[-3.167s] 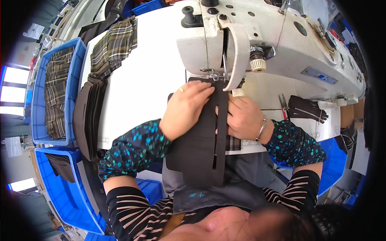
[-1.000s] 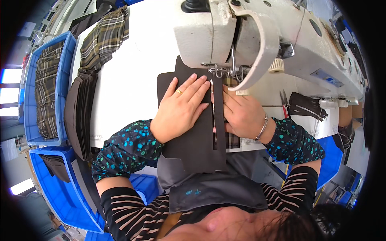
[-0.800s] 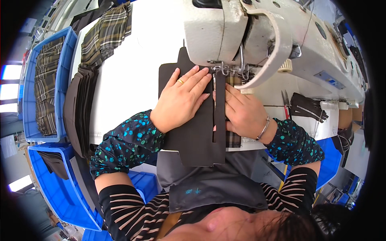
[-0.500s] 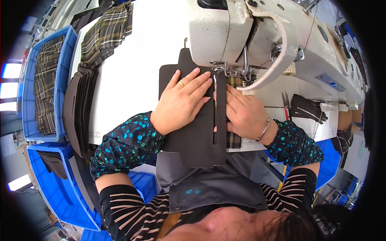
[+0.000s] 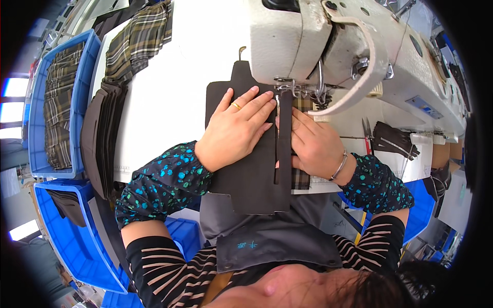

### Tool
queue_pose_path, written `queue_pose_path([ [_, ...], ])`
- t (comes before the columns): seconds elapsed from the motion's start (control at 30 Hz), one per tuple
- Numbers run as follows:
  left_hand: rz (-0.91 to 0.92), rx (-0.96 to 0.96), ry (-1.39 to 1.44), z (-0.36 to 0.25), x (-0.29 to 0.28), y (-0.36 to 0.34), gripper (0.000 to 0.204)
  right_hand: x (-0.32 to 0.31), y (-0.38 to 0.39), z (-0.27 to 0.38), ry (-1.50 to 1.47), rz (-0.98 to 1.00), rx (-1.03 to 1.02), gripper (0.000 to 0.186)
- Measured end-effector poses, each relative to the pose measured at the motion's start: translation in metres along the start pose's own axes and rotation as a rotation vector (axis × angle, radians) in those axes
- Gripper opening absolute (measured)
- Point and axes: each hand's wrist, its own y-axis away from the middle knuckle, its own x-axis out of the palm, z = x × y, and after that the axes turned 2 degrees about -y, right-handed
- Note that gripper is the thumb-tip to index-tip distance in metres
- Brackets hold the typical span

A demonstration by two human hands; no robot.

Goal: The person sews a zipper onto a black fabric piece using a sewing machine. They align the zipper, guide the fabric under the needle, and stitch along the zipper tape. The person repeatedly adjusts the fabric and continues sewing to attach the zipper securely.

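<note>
A dark brown fabric panel [image 5: 246, 190] with a long slot lies on the white sewing table, its right part at the presser foot [image 5: 287, 88] of the sewing machine [image 5: 280, 46]. My left hand [image 5: 233, 128] rests flat on the panel, left of the slot, fingers stretched toward the foot. My right hand [image 5: 316, 143] lies at the panel's right edge with its fingers extended. Some of its fingertips pass under the narrow strip and show through the slot. Plaid fabric [image 5: 300, 179] lies beneath that hand, partly covered.
On the left are a stack of dark pieces [image 5: 100, 138], plaid pieces [image 5: 138, 38] and a blue bin [image 5: 87, 66] of plaid fabric. Another blue bin [image 5: 82, 246] stands lower. Red-handled scissors [image 5: 367, 138] and a dark fabric bundle [image 5: 390, 138] lie at right.
The view has shifted slightly, so the machine appears farther right. Both hands keep nearly the same places on the fabric.
</note>
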Motion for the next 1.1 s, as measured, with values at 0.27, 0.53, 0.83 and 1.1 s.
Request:
queue_pose_path([
  [0.27, -0.025, -0.018, 0.009, -0.001, 0.000, 0.000, 0.044, -0.002, -0.001, 0.003, 0.025, -0.039, 0.019, 0.068],
  [0.53, -0.002, -0.016, 0.011, -0.001, -0.001, 0.001, 0.045, 0.000, -0.001, 0.003, 0.012, -0.031, 0.019, 0.067],
  [0.83, 0.000, 0.005, 0.007, 0.000, -0.002, -0.001, 0.044, 0.002, -0.001, 0.003, -0.032, -0.034, 0.026, 0.068],
  [1.1, 0.035, 0.023, -0.054, -0.002, -0.005, -0.002, 0.047, -0.016, 0.003, -0.006, -0.021, -0.130, 0.065, 0.029],
])
